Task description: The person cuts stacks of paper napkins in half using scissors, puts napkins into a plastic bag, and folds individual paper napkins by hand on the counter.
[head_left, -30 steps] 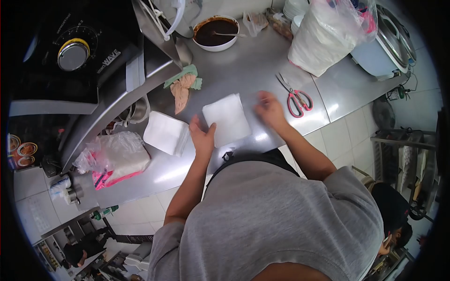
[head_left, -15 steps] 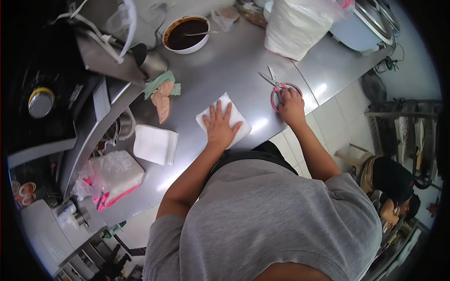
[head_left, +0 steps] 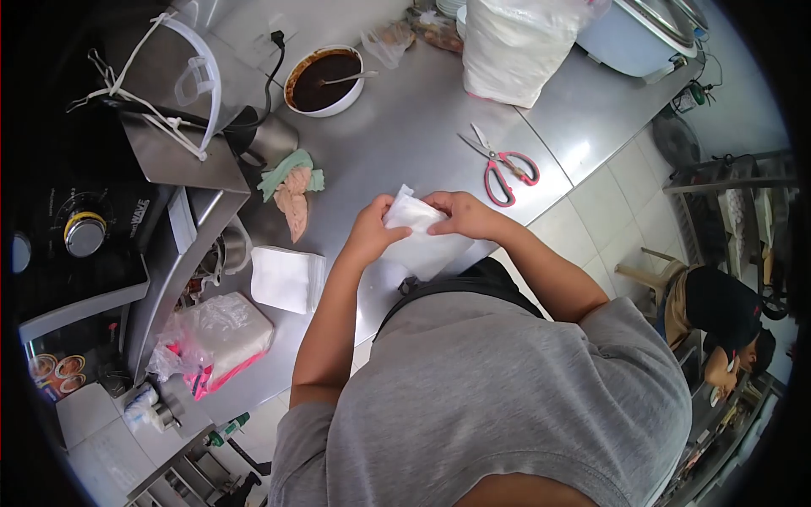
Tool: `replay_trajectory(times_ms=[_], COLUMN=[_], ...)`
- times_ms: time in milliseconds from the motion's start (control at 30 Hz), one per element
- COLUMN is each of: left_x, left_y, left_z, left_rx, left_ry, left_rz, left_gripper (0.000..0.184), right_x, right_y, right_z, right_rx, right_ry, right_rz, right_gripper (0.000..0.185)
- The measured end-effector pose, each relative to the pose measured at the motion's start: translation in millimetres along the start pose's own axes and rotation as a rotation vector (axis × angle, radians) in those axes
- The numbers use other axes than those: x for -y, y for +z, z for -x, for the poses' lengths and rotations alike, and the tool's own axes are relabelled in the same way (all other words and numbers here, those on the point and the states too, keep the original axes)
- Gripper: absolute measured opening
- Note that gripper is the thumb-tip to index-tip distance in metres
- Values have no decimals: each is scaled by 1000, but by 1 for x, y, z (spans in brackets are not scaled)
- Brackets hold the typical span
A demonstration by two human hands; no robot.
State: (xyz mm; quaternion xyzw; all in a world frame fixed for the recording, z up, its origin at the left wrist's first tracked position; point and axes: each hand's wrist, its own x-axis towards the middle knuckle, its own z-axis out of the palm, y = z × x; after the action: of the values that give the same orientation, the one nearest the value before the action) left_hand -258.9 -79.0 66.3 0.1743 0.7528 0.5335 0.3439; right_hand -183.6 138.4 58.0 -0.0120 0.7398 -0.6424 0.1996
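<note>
Both hands are engaged on one white stack (head_left: 428, 243) at the near edge of the table (head_left: 405, 144), directly in front of the person's waist. The left hand (head_left: 369, 226) grips its left upper side, thumb across the near face, fingers behind. The right hand (head_left: 463, 215) grips the right upper side in the same manner, fingers curled over the top edge. The gap between the thumbs is narrow. Whether the stack's lower edge touches the table cannot be determined.

Status, held stack: separated from the other pile and secured in both hands. The upper edge is uneven, with one corner projecting upward between the hands; handling of this unit is judged to be incomplete.

Status, second stack (head_left: 285, 280): flat on the table, left of the left forearm, sheets roughly aligned, in neither hand. It is judged to be outstanding.

Status, scissors (head_left: 493, 156): on the table beyond the right hand, blades parted, not in use.

Status, supply: a plastic bag (head_left: 232, 336) with pink markings lies left of the second stack and contains white material. The exact contents are not identifiable. No count of finished units is possible.
</note>
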Motion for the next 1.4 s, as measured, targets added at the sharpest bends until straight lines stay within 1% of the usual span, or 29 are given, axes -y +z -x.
replay_trajectory(times_ms=[100, 200, 300, 400, 500, 600, 700, 800, 900, 1000, 1067, 1100, 1133, 1200, 1233, 1333, 1367, 1400], left_x=[-11, -4, -1, -5, -15, -14, -4, 0, 5, 18, 27, 32, 36, 42, 42, 42, 42, 41], left_y=[2, -7, -10, -5, -9, -6, -4, -3, -5, -19, -20, -19, -18, -15, -11, 1, 4, 6], left_z=[10, 3, 1, 3, 4, 6, 3, 1, -3, -11, -16, -18, -20, -26, -28, -32, -34, -35], left_rx=[-44, 41, 92, -18, 58, 26, -3, -4, -1, 11, -74, -115, -99, -57, -55, -34, -24, -14], left_ry=[-41, -140, -90, 38, -46, -29, -33, -53, -69, -91, -36, -8, -38, -93, -109, -145, -146, -147], left_rz=[-3, 113, 86, -42, -295, -238, -107, -73, 30, -121, -276, -352, -324, -272, -176, 72, 133, 192], left_gripper=[52, 50, 52, 44, 36, 26, 24, 25, 25, 25, 26, 26, 26, 27, 26, 26, 26, 25], right_x=[-4, 2, 4, 10, 18, 11, 11, -3, -17, -39, -10, -19, -30, -56, -64, -76, -78, -68], right_y=[-3, 4, 9, 3, 2, 0, 1, 8, 11, -11, -27, -35, -42, -53, -54, -52, -47, -43], right_z=[-10, -11, -19, -30, -40, -52, -56, -63, -69, -51, -16, -4, 9, 36, 46, 64, 68, 70], right_rx=[37, 34, -81, -117, -95, -20, -40, -136, -208, -683, -756, -787, -818, -740, -704, -658, -718, -712], right_ry=[69, 53, 165, 126, 43, -29, 6, -87, -29, -380, -5, 87, 183, 128, 107, 249, 212, 261], right_rz=[-101, -85, -372, -360, -452, -330, -266, -191, -222, 715, 1024, 1129, 1234, 1146, 1099, 1009, 1050, 874], right_gripper=[42, 35, 33, 34, 27, 20, 15, 16, 19, 29, 45, 48, 51, 50, 50, 51, 59, 62])
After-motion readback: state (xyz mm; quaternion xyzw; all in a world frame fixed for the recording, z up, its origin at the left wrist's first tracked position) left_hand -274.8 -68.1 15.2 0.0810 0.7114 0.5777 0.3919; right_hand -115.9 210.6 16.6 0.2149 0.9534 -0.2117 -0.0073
